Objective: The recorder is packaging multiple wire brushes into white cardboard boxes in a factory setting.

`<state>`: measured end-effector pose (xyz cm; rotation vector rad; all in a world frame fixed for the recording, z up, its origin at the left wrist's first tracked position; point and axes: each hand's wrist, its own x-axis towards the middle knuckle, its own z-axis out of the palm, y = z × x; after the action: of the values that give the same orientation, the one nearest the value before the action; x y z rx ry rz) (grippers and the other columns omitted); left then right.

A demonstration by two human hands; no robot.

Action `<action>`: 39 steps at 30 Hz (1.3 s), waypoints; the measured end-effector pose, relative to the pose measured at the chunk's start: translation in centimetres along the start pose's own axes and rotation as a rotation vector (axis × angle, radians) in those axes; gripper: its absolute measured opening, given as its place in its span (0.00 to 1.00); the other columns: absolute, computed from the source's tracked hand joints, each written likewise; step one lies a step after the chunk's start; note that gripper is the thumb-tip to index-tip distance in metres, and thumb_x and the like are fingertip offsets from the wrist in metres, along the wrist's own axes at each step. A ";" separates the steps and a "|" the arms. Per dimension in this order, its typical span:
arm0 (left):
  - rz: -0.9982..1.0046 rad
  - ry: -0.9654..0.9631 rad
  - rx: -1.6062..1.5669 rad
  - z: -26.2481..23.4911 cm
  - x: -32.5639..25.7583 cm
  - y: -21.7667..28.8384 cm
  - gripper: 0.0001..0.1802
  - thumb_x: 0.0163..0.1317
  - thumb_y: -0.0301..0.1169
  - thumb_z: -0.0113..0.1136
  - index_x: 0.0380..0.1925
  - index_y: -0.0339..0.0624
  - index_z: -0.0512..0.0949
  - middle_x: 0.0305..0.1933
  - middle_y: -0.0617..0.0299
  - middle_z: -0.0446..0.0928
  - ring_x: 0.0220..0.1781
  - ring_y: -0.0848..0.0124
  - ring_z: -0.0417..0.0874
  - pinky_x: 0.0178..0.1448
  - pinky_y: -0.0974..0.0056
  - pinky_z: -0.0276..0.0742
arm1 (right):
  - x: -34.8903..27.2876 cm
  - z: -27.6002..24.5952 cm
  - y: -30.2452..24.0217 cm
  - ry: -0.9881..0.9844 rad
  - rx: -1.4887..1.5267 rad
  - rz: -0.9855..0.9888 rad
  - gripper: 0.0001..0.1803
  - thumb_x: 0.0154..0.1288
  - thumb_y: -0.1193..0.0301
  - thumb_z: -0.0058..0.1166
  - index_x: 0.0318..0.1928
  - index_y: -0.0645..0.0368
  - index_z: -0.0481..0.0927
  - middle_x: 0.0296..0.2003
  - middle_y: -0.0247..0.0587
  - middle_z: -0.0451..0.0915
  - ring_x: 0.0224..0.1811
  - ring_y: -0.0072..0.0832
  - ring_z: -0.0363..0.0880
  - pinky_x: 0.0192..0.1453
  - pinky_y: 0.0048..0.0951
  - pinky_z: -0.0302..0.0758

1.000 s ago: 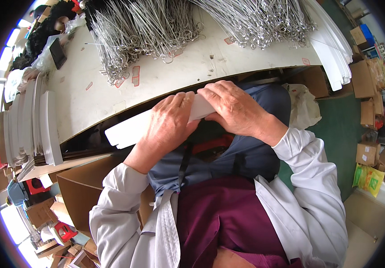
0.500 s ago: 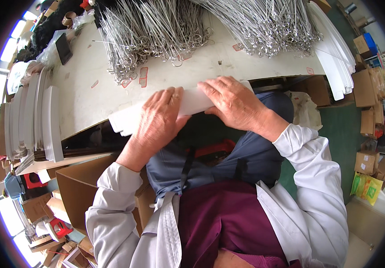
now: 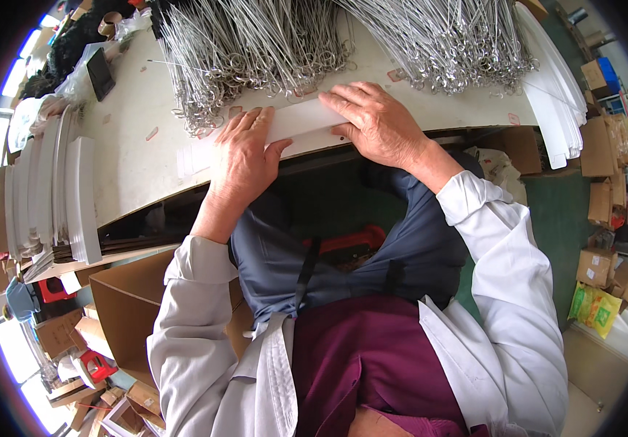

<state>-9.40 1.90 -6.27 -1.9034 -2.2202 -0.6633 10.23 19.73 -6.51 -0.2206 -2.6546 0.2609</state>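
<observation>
Long flat white card strip (image 3: 299, 125) at tabletop (image 3: 135, 156) edge, left hand (image 3: 245, 156) and right hand (image 3: 372, 120) pressing it with open flat fingers, wire hooks (image 3: 255, 51) behind

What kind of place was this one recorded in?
Most likely a small workshop or packing room. Heaps of metal wire pieces cover the worktable, stacks of white card sheets stand at its left end, and cardboard boxes crowd the floor. Both hands press a white card strip.

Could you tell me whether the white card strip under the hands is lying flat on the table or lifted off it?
Flat: the white card strip lies along the table edge, pressed down by the left hand and right hand.
</observation>
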 end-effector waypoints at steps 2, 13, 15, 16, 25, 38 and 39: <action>-0.002 0.001 -0.002 0.3 -0.4 0.1 0.31 0.62 0.41 0.70 0.59 0.30 0.77 0.59 0.40 0.80 0.65 0.41 0.77 0.69 0.47 0.72 | 0.0 -0.2 -0.3 -0.015 0.011 -0.009 0.31 0.63 0.68 0.67 0.66 0.58 0.77 0.60 0.45 0.79 0.62 0.43 0.76 0.66 0.40 0.75; -0.018 -0.041 0.171 2.0 -2.7 3.0 0.41 0.62 0.45 0.69 0.68 0.31 0.69 0.72 0.41 0.69 0.74 0.45 0.68 0.78 0.45 0.61 | -1.4 2.2 -3.5 -0.115 -0.143 -0.071 0.41 0.69 0.51 0.58 0.71 0.68 0.67 0.70 0.56 0.69 0.74 0.49 0.66 0.81 0.46 0.58; 0.006 -0.070 0.145 1.9 -2.4 2.7 0.42 0.61 0.45 0.70 0.69 0.31 0.67 0.73 0.41 0.68 0.75 0.44 0.67 0.79 0.45 0.60 | -1.0 3.4 -4.2 -0.062 -0.056 -0.086 0.40 0.68 0.53 0.60 0.71 0.68 0.67 0.71 0.56 0.68 0.75 0.49 0.65 0.82 0.46 0.58; 0.031 -0.096 0.119 1.9 -2.4 2.5 0.44 0.61 0.45 0.70 0.70 0.31 0.66 0.74 0.41 0.67 0.75 0.44 0.67 0.79 0.45 0.59 | -1.1 3.1 -3.9 -0.096 -0.059 -0.055 0.42 0.66 0.54 0.64 0.72 0.67 0.66 0.72 0.54 0.67 0.76 0.48 0.63 0.82 0.46 0.57; -0.049 -0.064 0.287 -1.0 -7.6 -4.4 0.43 0.62 0.38 0.69 0.72 0.29 0.61 0.75 0.37 0.64 0.76 0.41 0.66 0.79 0.43 0.59 | -4.6 0.2 0.2 -0.053 -0.227 0.160 0.42 0.65 0.54 0.64 0.72 0.67 0.67 0.72 0.52 0.67 0.77 0.43 0.63 0.83 0.43 0.56; -0.030 -0.123 0.287 -3.9 -6.5 -1.2 0.29 0.53 0.26 0.69 0.56 0.27 0.75 0.58 0.39 0.78 0.62 0.43 0.76 0.72 0.47 0.69 | -6.4 -1.3 2.3 0.096 -0.149 0.025 0.30 0.61 0.63 0.67 0.63 0.62 0.78 0.61 0.45 0.79 0.67 0.39 0.75 0.75 0.42 0.67; -0.017 -0.152 0.220 -4.6 -6.1 0.0 0.25 0.53 0.27 0.70 0.50 0.28 0.77 0.52 0.41 0.80 0.57 0.45 0.79 0.65 0.48 0.74 | -6.5 -1.5 2.2 0.120 -0.146 -0.013 0.28 0.59 0.68 0.68 0.59 0.62 0.80 0.57 0.44 0.82 0.64 0.38 0.78 0.72 0.41 0.71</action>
<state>-9.04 -5.55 -4.47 -1.8823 -2.2902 -0.2687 16.91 20.73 -8.51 -0.2575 -2.5562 0.0481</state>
